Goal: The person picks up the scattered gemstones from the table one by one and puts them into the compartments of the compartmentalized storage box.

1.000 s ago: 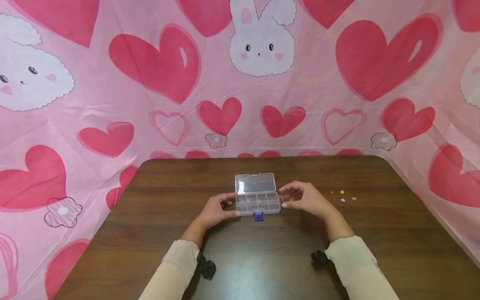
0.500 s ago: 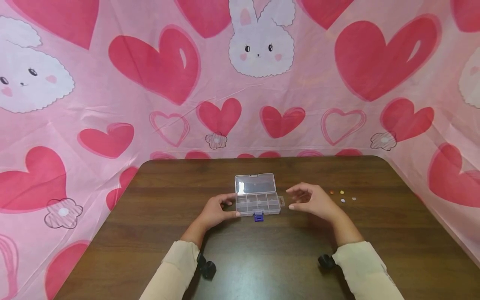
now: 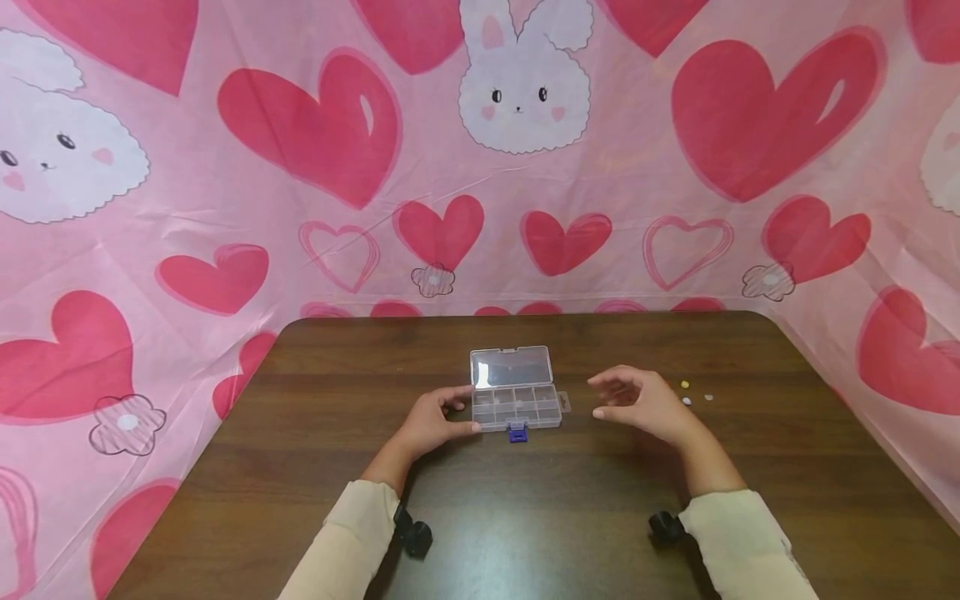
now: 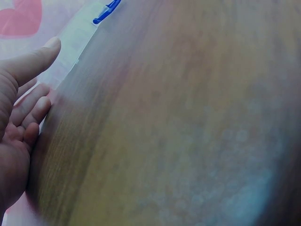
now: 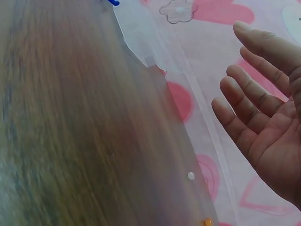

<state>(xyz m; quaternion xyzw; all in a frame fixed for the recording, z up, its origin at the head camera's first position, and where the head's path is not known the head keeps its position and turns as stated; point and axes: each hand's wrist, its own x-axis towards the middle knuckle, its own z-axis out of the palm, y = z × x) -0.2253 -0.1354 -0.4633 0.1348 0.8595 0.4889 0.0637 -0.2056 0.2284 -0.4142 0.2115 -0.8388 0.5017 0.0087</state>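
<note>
A clear plastic compartment box (image 3: pixel 516 407) lies on the table with its lid (image 3: pixel 512 367) raised toward the back and its blue latch (image 3: pixel 517 432) at the front. My left hand (image 3: pixel 433 425) holds the box's left end, thumb at the front corner and index finger near the hinge side. My right hand (image 3: pixel 645 406) is apart from the box, to its right, with fingers and thumb spread and nothing between them. The right wrist view shows its palm and relaxed fingers (image 5: pixel 244 106). Faint small bits show inside some compartments.
Right of my right hand lie a small yellow piece (image 3: pixel 685 384), a white piece (image 3: pixel 686 402) and a pale one (image 3: pixel 708 397). An orange piece (image 5: pixel 208 221) shows in the right wrist view. A pink heart-print cloth (image 3: pixel 517 183) hangs behind the wooden table (image 3: pixel 480 517).
My right hand has let go of the box's right end and moved right, uncovering the hang tab and now hiding the orange piece in the head view. My left hand stays in place.
</note>
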